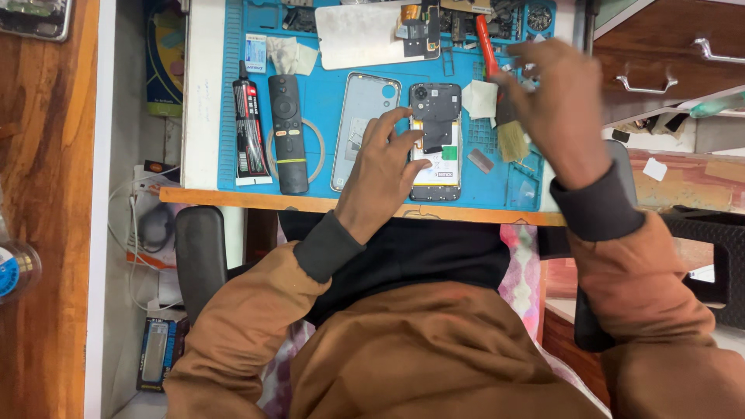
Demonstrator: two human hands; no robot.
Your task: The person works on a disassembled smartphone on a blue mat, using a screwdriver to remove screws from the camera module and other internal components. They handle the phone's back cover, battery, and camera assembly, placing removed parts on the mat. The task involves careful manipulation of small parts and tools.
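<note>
fingers of our left hand (386, 167) rest spread on the opened black smartphone with its back cover off (436, 128), pressing it flat near the front edge of the blue silicone repair mat (326, 93); nothing is pinched, the fingertips only steady the board side. our right hand (560, 109) hovers blurred over the mat's right edge, fingers loosely curled beside the red-handled brush with pale bristles (503, 109); we cannot tell whether it grips the handle or only passes over it.

just left of the phone lies the detached grey back cover with a camera cut-out (363, 128), and further left a black remote control (288, 132) and a black and red glue tube (248, 132). a white square wipe (479, 98) sits touching the phone's right side, and a silver metal sheet (361, 35) lies along the mat's far edge.

we judge the step in hand to be cleaning the phone's open interior. the next move seems to call for a firm hold on the brush and light strokes, with the left hand keeping the phone from sliding.
</note>
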